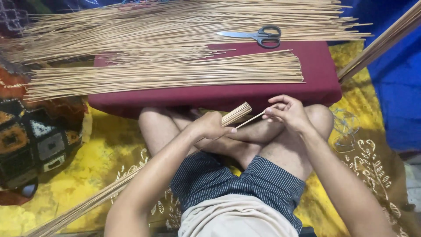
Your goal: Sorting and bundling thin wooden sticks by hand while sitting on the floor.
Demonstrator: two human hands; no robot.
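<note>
Over my lap, my left hand (pixel 210 125) is gripping the stick bundle (pixel 237 114); my right hand (pixel 287 112) is pinching one stick (pixel 251 120) slanting toward it.

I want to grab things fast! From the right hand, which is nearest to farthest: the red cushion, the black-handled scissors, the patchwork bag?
1. Dark red cushion, just ahead of the right hand.
2. Black-handled steel scissors, on the sticks beyond.
3. Patchwork bag, far left.

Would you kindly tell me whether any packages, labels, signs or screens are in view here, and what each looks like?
None are in view: only loose sticks on a maroon cushion, scissors, patterned cloths, and a stick bundle held in the left hand, with one stick pinched by the right hand.
</note>
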